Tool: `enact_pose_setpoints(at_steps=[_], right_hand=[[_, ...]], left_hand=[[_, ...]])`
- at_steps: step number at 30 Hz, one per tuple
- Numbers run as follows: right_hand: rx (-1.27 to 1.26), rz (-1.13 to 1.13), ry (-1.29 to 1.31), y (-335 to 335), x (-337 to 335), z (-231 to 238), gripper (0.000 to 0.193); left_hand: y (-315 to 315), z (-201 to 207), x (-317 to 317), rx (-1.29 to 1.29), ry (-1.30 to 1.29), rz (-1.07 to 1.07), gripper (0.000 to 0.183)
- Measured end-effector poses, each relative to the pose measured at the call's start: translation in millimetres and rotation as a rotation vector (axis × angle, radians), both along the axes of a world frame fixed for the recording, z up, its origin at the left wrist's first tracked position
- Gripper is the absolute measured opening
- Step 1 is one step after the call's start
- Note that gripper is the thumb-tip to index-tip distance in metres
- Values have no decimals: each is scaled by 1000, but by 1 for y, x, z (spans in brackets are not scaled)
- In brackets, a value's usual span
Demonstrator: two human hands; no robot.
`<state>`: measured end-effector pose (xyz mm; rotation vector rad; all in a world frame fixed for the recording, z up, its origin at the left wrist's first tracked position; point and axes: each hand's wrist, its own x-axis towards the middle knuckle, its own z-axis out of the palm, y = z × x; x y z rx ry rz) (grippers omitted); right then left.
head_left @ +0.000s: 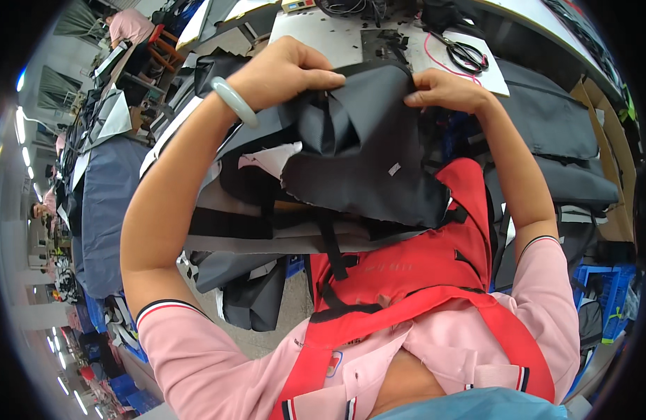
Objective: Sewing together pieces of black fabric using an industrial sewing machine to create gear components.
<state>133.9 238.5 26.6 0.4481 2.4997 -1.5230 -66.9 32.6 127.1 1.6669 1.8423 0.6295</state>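
My left hand (288, 73), with a pale bangle on its wrist, pinches the upper edge of a dark grey coated fabric piece (386, 161) between thumb and fingers. Farther right along that edge, my right hand (445, 91) grips it the same way. Between the hands the piece hangs down in folds over my lap, with a small white tag (394, 169) on its face. Black webbing straps (330, 241) and a lighter grey panel (288, 243) hang below it. A red apron (407, 269) lies under the fabric.
Black-handled scissors (468, 57) and a pink cord (435, 54) lie on the white worktable (302, 31) ahead. Grey fabric pieces (547, 112) are stacked at right beside a cardboard box (606, 161) and a blue crate (620, 294). Another person (130, 28) works at far left.
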Motion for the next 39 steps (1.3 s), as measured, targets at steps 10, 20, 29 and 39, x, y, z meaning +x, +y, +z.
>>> enact_pose_setpoints(at_steps=[10, 20, 29, 39], right_hand=[[-82, -30, 480, 6, 24, 79, 59], [131, -85, 423, -3, -8, 69, 40], [-201, -285, 505, 28, -13, 10, 35], [-241, -413, 596, 67, -52, -24, 24]], left_hand=[[66, 25, 41, 226, 119, -24, 27], [98, 3, 4, 88, -73, 35, 28], [128, -59, -35, -175, -803, -78, 20], [173, -100, -63, -112, -822, 79, 23]])
